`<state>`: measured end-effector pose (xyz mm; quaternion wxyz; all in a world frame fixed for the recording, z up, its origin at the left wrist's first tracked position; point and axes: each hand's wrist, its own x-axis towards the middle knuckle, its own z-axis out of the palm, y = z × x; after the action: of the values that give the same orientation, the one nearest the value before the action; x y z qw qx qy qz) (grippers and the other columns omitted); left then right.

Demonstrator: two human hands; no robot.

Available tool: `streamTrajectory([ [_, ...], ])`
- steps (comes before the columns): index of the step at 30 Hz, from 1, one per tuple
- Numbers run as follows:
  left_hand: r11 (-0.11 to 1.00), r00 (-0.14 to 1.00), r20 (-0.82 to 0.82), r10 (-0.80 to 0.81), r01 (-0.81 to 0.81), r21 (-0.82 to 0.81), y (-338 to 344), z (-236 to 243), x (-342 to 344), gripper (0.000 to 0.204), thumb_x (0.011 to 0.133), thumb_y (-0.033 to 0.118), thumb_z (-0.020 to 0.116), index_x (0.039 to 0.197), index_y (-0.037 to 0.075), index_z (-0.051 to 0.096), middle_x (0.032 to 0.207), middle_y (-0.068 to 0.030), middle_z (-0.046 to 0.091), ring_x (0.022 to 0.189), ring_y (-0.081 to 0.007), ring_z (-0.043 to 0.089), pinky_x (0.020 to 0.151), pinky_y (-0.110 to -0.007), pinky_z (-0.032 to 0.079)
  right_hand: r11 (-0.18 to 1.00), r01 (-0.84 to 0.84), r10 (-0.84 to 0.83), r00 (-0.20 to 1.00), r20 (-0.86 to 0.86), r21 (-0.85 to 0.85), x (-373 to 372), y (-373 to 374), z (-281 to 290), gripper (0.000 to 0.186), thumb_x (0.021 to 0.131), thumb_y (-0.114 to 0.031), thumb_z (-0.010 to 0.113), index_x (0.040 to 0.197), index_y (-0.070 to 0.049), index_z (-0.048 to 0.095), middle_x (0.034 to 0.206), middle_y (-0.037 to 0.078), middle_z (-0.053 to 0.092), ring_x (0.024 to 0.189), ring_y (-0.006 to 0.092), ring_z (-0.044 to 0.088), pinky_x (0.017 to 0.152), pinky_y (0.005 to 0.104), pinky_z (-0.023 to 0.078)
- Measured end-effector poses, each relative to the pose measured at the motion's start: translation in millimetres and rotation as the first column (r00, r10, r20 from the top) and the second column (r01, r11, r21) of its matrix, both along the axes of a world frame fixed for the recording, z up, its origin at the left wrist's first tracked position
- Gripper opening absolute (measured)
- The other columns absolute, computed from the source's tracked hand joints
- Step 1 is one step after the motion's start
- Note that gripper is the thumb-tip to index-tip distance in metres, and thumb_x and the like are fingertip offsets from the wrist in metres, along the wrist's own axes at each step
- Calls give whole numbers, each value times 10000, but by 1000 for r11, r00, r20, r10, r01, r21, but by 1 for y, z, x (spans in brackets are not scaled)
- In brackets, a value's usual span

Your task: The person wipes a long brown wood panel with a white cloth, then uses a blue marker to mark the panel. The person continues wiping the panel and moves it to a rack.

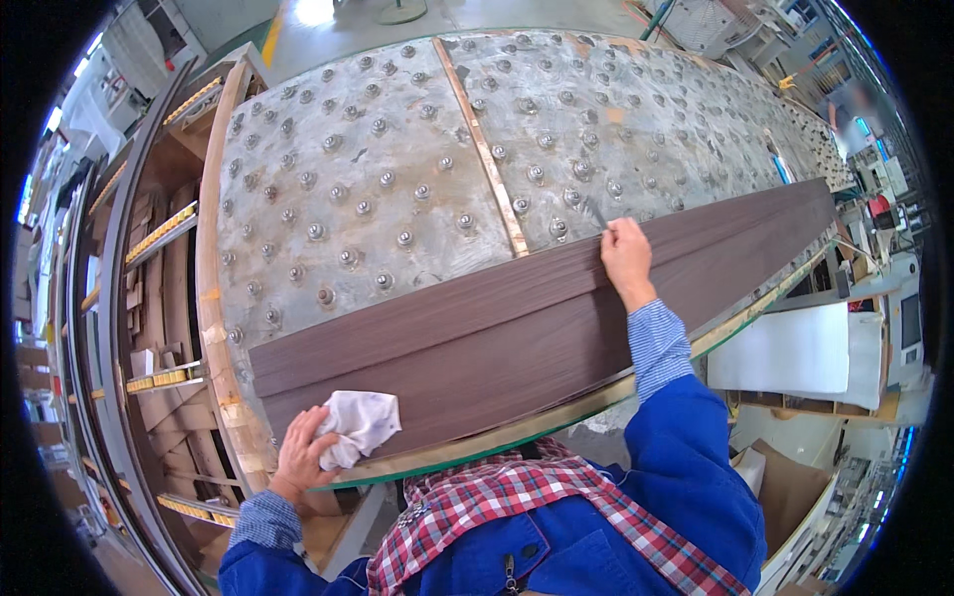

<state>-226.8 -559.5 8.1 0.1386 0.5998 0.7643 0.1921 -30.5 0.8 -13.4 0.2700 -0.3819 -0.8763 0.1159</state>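
A long dark brown wood-grain panel (477, 343) lies slantwise along the near side of the table, with a lengthwise step or seam in its face. At its left end my left hand (302, 449) grips a crumpled white cloth (364, 425), which rests on the panel's near left corner. My right hand (627, 257) is closed around a slim tool with a thin grey blade (596, 212). It is held at the panel's far edge, right of the middle, blade pointing up and away. The tool's handle is hidden inside my fist.
Metal ball rollers stud the grey tabletop (397, 273), and a wooden strip (482, 149) crosses it. To the left stands a rack with yellow roller rails (162, 234). White sheets (785, 348) lie at the right, below the panel. A person (857, 119) is at the far right.
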Motion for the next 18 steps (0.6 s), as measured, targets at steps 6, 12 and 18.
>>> streamTrajectory([
  [6,942,941,-64,333,-335,-10,35,-1,41,468,591,174,706,1005,77,511,1215,-220,419,1100,-415,428,936,-510,349,979,144,-169,969,182,145,60,119,9,152,826,-165,562,945,-104,634,940,118,605,864,342,591,725,441,480],
  [12,849,892,-17,452,-424,315,178,11,53,360,636,77,675,965,42,533,1192,-231,418,1109,-402,399,925,-484,334,954,123,-213,920,330,274,95,183,6,118,810,-93,526,847,-87,638,911,113,597,857,328,591,731,427,489],
  [18,831,886,50,461,-451,327,230,-19,49,378,657,119,691,977,0,529,1298,-293,365,1190,-462,382,969,-499,330,972,-141,83,955,285,189,31,71,6,130,785,-104,516,834,-64,629,798,128,577,770,334,574,664,432,477],
])
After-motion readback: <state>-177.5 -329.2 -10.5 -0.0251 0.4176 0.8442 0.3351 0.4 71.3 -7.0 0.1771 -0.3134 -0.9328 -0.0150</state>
